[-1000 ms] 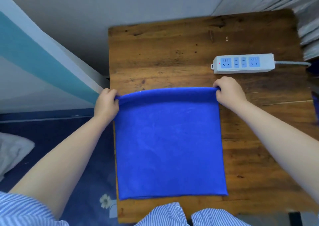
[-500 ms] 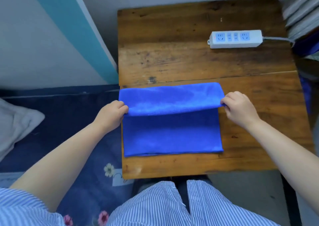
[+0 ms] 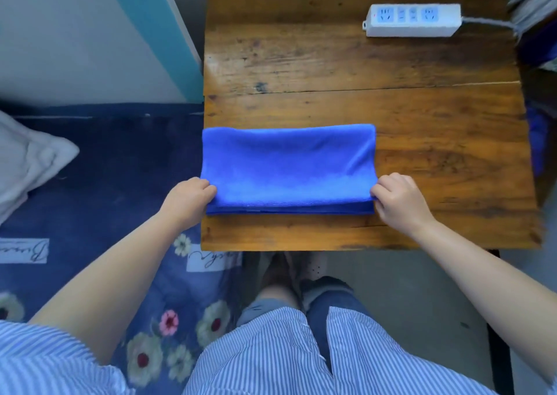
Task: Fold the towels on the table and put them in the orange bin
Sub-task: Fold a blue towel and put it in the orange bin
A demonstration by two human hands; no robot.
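A blue towel (image 3: 287, 168) lies folded over into a wide strip on the near half of the wooden table (image 3: 361, 105). Its top layer reaches down to the near edge of the layer beneath. My left hand (image 3: 188, 198) pinches the towel's near left corner. My right hand (image 3: 398, 198) pinches the near right corner. Both hands rest at table level. No orange bin is in view.
A white power strip (image 3: 413, 20) with a grey cord lies at the table's far right. A bed with a dark blue floral cover (image 3: 105, 183) and a grey pillow (image 3: 27, 159) borders the table's left side. My feet show under the table's near edge.
Both hands have drawn the towel's far edge toward me and laid it onto the near edge, folding the towel in half. The camera has tilted down.
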